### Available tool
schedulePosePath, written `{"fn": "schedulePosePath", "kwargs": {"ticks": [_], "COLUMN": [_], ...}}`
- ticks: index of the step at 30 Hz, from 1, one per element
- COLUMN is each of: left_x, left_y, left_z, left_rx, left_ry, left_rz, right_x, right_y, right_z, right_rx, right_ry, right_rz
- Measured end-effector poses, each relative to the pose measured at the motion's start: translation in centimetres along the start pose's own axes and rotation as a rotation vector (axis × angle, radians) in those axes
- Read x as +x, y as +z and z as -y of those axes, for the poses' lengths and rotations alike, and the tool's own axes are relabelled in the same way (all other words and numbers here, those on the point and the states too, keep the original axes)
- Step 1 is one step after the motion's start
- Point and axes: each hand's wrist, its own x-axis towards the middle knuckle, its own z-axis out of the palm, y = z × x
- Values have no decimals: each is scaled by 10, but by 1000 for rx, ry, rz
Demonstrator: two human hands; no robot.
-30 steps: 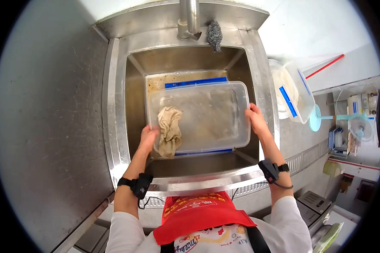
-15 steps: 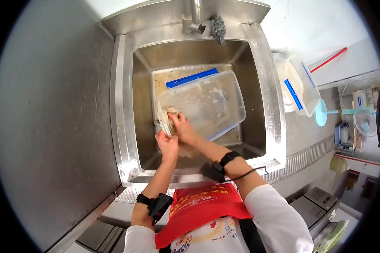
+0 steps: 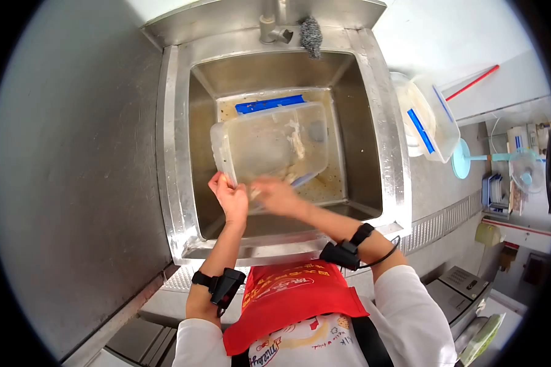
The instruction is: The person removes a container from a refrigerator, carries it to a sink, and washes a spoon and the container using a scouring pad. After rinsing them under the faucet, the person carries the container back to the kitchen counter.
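Observation:
A clear plastic container (image 3: 269, 144) stands tilted on edge over the steel sink (image 3: 177, 153). My left hand (image 3: 228, 197) grips its near left corner. My right hand (image 3: 277, 194) is blurred against the container's near underside; the beige cloth seen earlier is hidden, so I cannot tell whether the hand holds it. A blue lid (image 3: 269, 104) lies in the sink behind the container. Brownish water covers the sink floor.
A faucet (image 3: 272, 27) and a steel wool scrubber (image 3: 310, 37) sit at the sink's back rim. Clear containers with blue clips (image 3: 425, 122) are stacked on the counter to the right. A steel wall stands at the left.
The container went from lying flat, held at both ends, to tilted on edge. My right hand crossed to its left side, then slid beneath it. The cloth is out of sight.

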Motion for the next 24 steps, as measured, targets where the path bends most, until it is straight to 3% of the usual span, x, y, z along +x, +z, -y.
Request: {"fn": "schedulePosePath", "kwargs": {"ticks": [1, 3, 6, 8, 11, 12, 14, 17, 18, 20, 22, 24], "left_x": [1, 3, 13, 10, 9, 8, 8, 8, 10, 18, 30, 38], "left_y": [0, -10, -33, -43, -33, -28, -16, -8, -10, -20, -33, -47], "left_z": [-5, -13, -2, -24, -42, -37, -40, -29, -28, -15, 1, -26], "left_rx": [-9, -58, -229, -199, -148, -137, -154, -47, -20, -147, -286, -365], "left_ry": [13, -37, -113, -81, -12, -5, -19, 62, 85, -61, -162, -275], "left_rz": [0, 10, 47, 53, 14, 14, -5, 24, 6, 25, 44, 94], "right_x": [-6, -7, -3, -11, -15, -17, -17, -28, -36, -47, -48, -49], "right_y": [7, 10, 8, -20, -17, -15, 14, 5, 6, -8, -29, -47], "right_z": [14, -9, -94, -135, -129, -107, -67, 2, 4, -14, -61, -95], "right_rx": [-173, -165, -92, -372, -505, -425, -335, -188, -152, -214, -297, -464], "right_ry": [-31, 18, 137, 218, 312, 272, 127, 19, -64, -223, -134, -21], "right_rz": [88, 62, 130, 242, 177, 183, -4, -2, -41, -86, 56, 88]}}
